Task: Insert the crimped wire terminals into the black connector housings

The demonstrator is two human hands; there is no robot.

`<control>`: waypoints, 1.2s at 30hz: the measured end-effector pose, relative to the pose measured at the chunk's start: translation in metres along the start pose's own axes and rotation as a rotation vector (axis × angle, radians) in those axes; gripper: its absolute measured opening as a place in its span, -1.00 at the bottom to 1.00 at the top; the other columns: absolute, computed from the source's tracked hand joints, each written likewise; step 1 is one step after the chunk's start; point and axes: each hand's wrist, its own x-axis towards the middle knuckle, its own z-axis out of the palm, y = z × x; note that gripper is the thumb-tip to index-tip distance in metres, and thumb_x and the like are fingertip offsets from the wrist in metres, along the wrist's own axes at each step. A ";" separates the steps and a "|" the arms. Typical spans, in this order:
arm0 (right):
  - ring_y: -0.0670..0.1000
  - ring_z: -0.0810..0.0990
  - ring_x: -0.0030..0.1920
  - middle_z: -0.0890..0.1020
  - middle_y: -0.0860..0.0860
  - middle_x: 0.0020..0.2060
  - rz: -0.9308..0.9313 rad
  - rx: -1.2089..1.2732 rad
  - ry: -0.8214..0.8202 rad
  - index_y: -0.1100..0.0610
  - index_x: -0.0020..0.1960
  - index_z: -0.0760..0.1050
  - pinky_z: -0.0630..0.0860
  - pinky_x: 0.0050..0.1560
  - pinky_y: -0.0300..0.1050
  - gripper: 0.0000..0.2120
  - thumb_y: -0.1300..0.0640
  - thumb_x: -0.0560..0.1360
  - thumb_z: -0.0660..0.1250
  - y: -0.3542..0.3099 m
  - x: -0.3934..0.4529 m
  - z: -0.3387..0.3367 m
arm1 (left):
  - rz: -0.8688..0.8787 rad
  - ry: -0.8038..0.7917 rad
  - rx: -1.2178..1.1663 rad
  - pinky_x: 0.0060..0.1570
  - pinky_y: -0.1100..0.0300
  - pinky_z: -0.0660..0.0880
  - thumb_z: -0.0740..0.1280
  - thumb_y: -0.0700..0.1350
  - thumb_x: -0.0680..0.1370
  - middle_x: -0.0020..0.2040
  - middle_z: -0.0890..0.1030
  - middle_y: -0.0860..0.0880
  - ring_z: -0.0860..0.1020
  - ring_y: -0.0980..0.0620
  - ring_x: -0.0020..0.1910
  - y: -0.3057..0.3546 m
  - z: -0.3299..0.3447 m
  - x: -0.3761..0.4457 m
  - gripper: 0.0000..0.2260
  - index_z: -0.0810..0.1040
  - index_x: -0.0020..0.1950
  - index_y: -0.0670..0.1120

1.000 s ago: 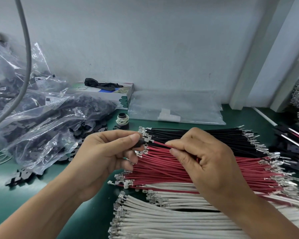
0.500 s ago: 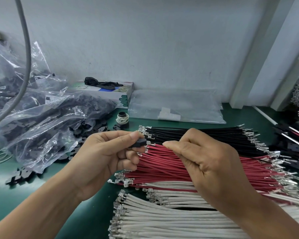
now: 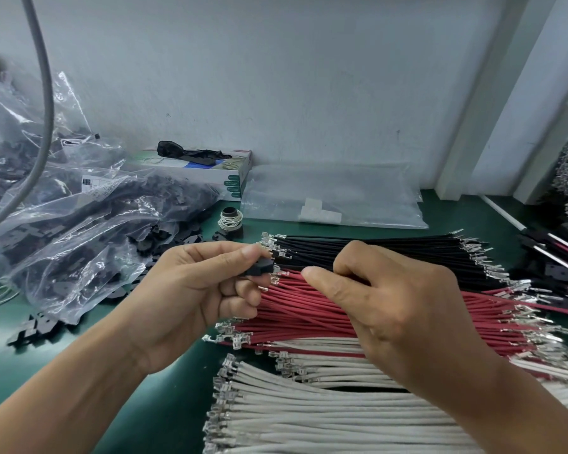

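While pinched by left hand (image 3: 191, 299) fingers (image 3: 240, 255), black housing (image 3: 258, 269) faces right hand (image 3: 397, 309).

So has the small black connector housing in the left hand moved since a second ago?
Barely: the small black connector housing stays pinched in the left hand, level with the left ends of the black wire bundle.

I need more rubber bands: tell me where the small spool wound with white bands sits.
In the head view, the spool stands on the green table left of centre, between the bag of black housings and the flat clear bag, behind the black wires.
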 end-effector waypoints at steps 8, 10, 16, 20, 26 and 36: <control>-0.01 0.48 -0.35 0.54 -0.02 -0.21 0.102 0.085 0.010 0.15 0.14 0.66 0.48 -0.46 -0.06 -0.76 0.32 0.52 0.35 -0.012 0.000 0.011 | -0.017 0.027 0.004 -0.37 0.22 0.63 0.51 -0.09 0.39 -0.20 0.68 -0.24 0.64 0.00 -0.39 -0.007 0.005 0.000 -0.70 0.72 0.01 -0.28; -0.04 0.48 -0.33 0.55 -0.04 -0.19 0.131 0.087 -0.005 0.13 0.14 0.65 0.48 -0.44 -0.08 -0.77 0.30 0.53 0.36 -0.015 0.001 0.013 | 0.007 0.045 0.021 -0.36 0.21 0.63 0.50 -0.06 0.39 -0.18 0.69 -0.24 0.65 -0.02 -0.37 -0.007 0.010 0.000 -0.69 0.73 0.01 -0.25; -0.09 0.54 -0.31 0.58 -0.11 -0.14 0.276 0.219 0.044 0.08 0.14 0.67 0.52 -0.40 -0.08 -0.81 0.19 0.60 0.32 -0.009 0.000 0.015 | 0.326 0.071 0.452 -0.23 0.23 0.64 0.58 -0.12 0.29 -0.11 0.75 -0.13 0.68 0.02 -0.27 -0.003 0.013 -0.006 -0.66 0.76 0.06 -0.04; -0.13 0.55 -0.26 0.57 -0.14 -0.15 0.298 0.291 0.059 0.09 0.12 0.68 0.54 -0.32 -0.11 -0.80 0.14 0.61 0.29 -0.011 -0.001 0.014 | 0.393 0.105 0.532 -0.27 0.16 0.65 0.55 -0.17 0.32 -0.23 0.73 -0.16 0.68 -0.08 -0.32 -0.005 0.011 -0.006 -0.76 0.77 -0.03 -0.07; -0.12 0.57 -0.23 0.58 -0.16 -0.18 0.309 0.318 0.065 0.06 0.01 0.68 0.54 -0.28 -0.13 -0.87 0.10 0.57 0.35 -0.010 -0.001 0.012 | 0.370 0.087 0.527 -0.28 0.16 0.66 0.55 -0.13 0.33 -0.21 0.74 -0.15 0.71 -0.09 -0.30 -0.006 0.010 -0.005 -0.77 0.77 -0.02 -0.04; -0.10 0.57 -0.24 0.57 -0.17 -0.23 0.323 0.386 0.036 0.04 -0.06 0.69 0.53 -0.27 -0.06 -0.89 0.05 0.55 0.39 -0.007 -0.004 0.013 | 0.340 0.031 0.522 -0.30 0.23 0.64 0.57 -0.09 0.33 -0.28 0.73 -0.14 0.71 -0.06 -0.35 -0.009 0.010 -0.004 -0.79 0.78 -0.05 0.01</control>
